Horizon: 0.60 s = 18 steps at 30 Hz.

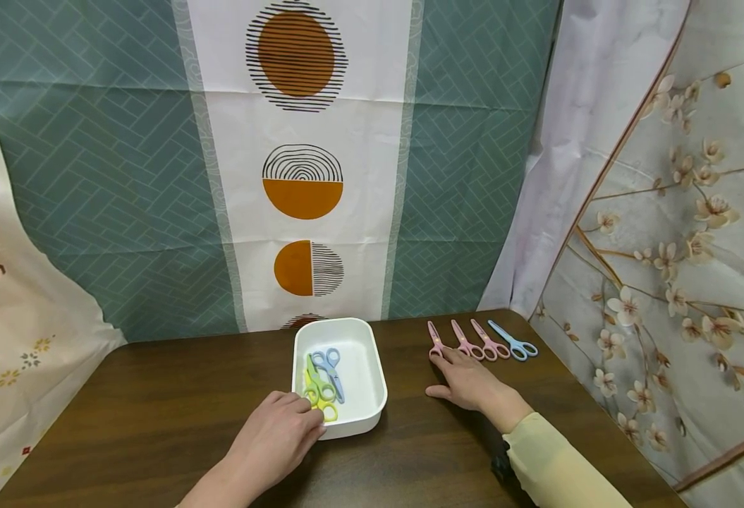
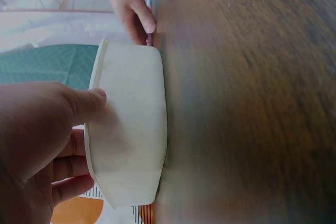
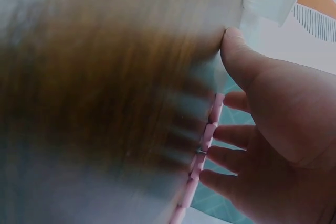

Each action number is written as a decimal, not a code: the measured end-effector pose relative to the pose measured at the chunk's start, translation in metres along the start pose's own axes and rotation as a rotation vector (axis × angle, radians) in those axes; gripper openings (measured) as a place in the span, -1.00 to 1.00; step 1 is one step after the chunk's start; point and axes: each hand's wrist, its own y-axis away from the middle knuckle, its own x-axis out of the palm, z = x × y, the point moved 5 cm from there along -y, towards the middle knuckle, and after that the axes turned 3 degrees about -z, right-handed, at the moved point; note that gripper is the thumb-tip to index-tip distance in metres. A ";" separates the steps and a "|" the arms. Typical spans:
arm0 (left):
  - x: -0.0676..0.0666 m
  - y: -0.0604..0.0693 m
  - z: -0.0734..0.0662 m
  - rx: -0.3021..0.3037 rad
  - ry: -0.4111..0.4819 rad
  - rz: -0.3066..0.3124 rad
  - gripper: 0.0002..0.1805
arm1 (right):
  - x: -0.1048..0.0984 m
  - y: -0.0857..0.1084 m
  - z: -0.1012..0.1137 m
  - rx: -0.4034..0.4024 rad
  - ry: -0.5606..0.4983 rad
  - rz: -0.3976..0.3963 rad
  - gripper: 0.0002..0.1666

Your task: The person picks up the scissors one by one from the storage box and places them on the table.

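Note:
A white plastic bin (image 1: 365,367) stands on the table with blue scissors (image 1: 336,377), green scissors (image 1: 319,384) and yellow scissors (image 1: 328,410) lying in it. My left hand (image 1: 279,427) holds the bin's near left corner, thumb on the outer wall and fingers over the rim, as the left wrist view shows. To the right lies a row of three pink scissors (image 1: 494,346) and another pair of blue scissors (image 1: 517,346). My right hand (image 1: 470,384) reaches over the handles of the leftmost pink scissors (image 1: 435,339), fingers extended and thumb spread; firm contact cannot be made out.
The dark wooden table (image 1: 175,402) backs onto a green and white patterned curtain (image 1: 460,176). Flowered cloth (image 1: 676,296) hangs along the right edge, and pale cloth (image 1: 16,303) drapes down the left side.

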 end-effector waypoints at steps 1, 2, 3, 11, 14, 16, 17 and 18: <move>0.000 0.000 0.000 0.000 -0.001 0.000 -0.68 | 0.000 0.000 0.000 -0.002 0.001 -0.003 -0.09; -0.001 0.000 0.000 -0.001 -0.001 0.000 -0.68 | -0.001 0.000 0.000 -0.005 0.000 -0.007 -0.08; -0.001 -0.001 0.000 -0.001 -0.001 -0.001 -0.68 | -0.002 0.000 0.001 -0.007 0.003 -0.009 -0.08; -0.003 -0.001 0.000 0.007 -0.004 -0.007 -0.68 | -0.009 -0.003 0.012 -0.053 0.023 -0.050 -0.09; -0.003 0.000 0.000 0.005 0.000 -0.006 -0.68 | -0.014 -0.006 0.020 -0.088 0.025 -0.084 -0.10; -0.002 0.000 0.000 0.004 0.003 -0.007 -0.69 | -0.017 -0.008 0.027 -0.117 0.034 -0.111 -0.10; -0.001 0.001 0.000 0.004 0.006 -0.007 -0.69 | -0.019 -0.009 0.030 -0.132 0.041 -0.125 -0.10; -0.001 0.001 -0.001 0.004 0.007 -0.007 -0.69 | -0.021 -0.010 0.033 -0.150 0.041 -0.143 -0.12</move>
